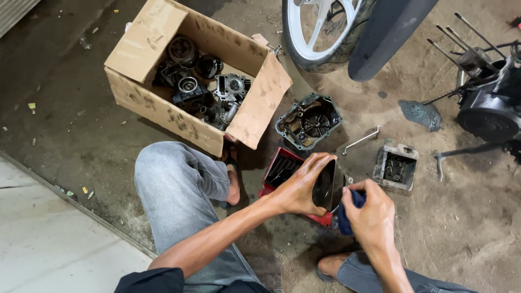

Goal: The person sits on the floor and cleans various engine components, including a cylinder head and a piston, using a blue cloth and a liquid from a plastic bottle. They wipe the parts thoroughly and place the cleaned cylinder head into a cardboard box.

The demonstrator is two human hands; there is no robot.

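My left hand grips a dark, shiny engine part from above, holding it over a red tray on the dirt floor. My right hand is closed on a blue cloth and presses it against the right side of that dark part. Both hands sit between my knees, low in the head view. How much of the part lies under my left palm is hidden.
An open cardboard box of greasy engine parts stands at upper left. An engine cover, a bent metal wrench and a grey cylinder block lie near. A motorcycle wheel and an engine are at the top right.
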